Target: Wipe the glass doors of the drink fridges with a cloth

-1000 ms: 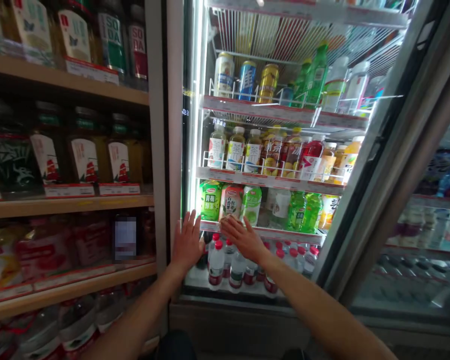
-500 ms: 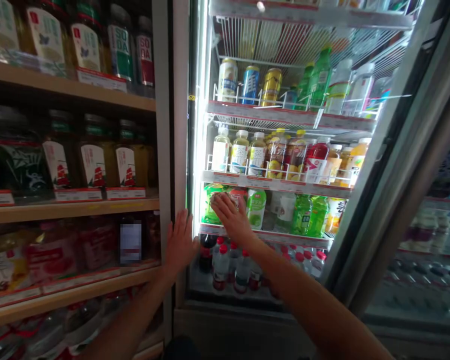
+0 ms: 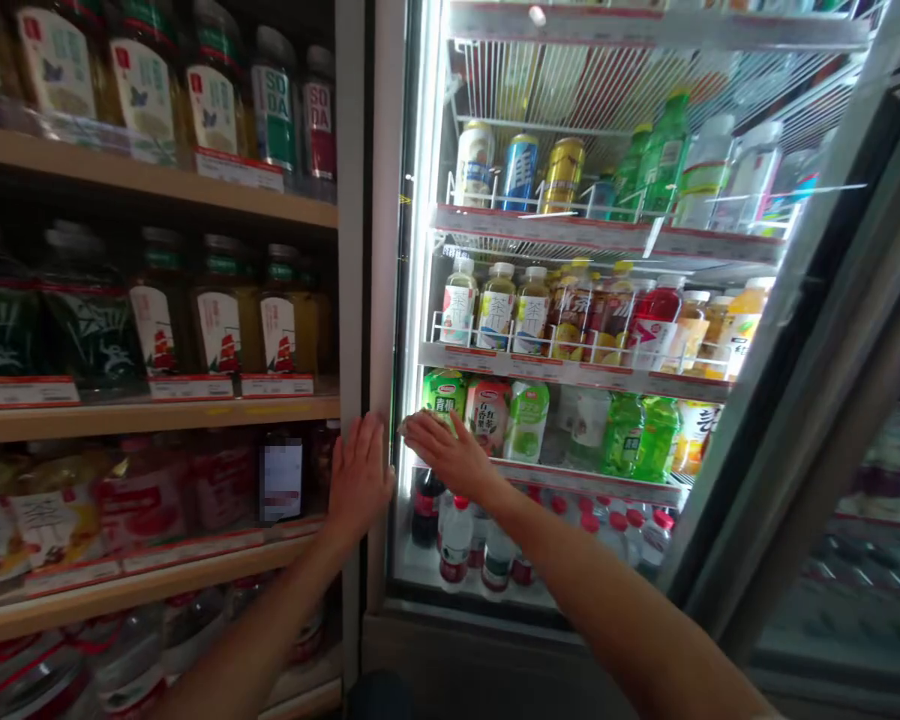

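My left hand (image 3: 358,478) lies flat and open against the white frame (image 3: 379,300) of an open drinks fridge. My right hand (image 3: 446,452) reaches to the front edge of the third shelf (image 3: 592,480), just under a green-labelled bottle (image 3: 444,398). Its fingers press over a small pale thing (image 3: 411,426), maybe a cloth; I cannot make it out. A pink-labelled bottle (image 3: 489,415) and a light green one (image 3: 526,420) stand right beside the hand.
The fridge's glass door (image 3: 802,380) stands open at the right. Cans and bottles fill the upper wire shelves; red-capped water bottles (image 3: 456,540) and a dark bottle (image 3: 424,505) stand below. Wooden shelves (image 3: 157,415) of bottles lie left.
My right hand went up over the bottles, then came down and left to the shelf edge. My left hand stayed flat on the frame. The view shifted left.
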`<state>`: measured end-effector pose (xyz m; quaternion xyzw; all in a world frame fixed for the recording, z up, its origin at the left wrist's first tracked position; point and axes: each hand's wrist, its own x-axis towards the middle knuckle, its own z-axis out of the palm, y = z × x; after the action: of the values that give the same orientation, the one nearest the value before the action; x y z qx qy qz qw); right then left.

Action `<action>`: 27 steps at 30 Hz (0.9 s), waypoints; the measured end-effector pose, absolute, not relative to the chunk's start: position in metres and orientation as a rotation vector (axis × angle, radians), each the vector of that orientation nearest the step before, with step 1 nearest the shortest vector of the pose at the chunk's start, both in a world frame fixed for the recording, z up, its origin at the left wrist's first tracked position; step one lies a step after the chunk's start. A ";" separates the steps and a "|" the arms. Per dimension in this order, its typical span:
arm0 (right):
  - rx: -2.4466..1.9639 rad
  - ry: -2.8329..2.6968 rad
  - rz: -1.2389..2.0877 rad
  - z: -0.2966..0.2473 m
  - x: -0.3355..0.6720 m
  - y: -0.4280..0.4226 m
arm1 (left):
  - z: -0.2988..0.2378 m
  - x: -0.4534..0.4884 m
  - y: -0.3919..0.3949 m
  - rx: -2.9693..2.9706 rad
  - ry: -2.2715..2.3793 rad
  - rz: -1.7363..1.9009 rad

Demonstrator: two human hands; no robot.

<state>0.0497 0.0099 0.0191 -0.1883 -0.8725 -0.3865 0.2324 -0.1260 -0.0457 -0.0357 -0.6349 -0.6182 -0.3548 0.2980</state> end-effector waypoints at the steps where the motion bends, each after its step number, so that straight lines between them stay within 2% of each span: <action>1: -0.523 -2.401 -1.053 0.022 0.047 0.011 | -0.034 -0.127 -0.046 -1.689 -1.641 -0.950; 5: -0.614 -2.286 -1.006 0.036 0.035 0.013 | -0.028 -0.130 -0.046 -1.675 -1.650 -0.982; 11: -0.488 -2.431 -1.070 0.024 0.050 0.010 | -0.021 -0.134 -0.046 -1.662 -1.671 -0.954; 16: -0.705 -2.153 -1.050 0.034 0.089 0.014 | -0.010 -0.128 -0.043 -1.659 -1.625 -0.993; 21: -0.665 -2.163 -1.147 0.027 0.128 0.013 | 0.005 -0.107 -0.038 -1.695 -1.544 -1.014; 27: -0.895 -1.876 -1.077 0.033 0.156 0.016 | 0.022 -0.079 -0.029 -1.754 -1.478 -1.043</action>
<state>0.1562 0.0159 0.0328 -0.3522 -0.7381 -0.4238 0.3894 -0.0793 -0.0288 0.0215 -0.6627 -0.5584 -0.3941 0.3063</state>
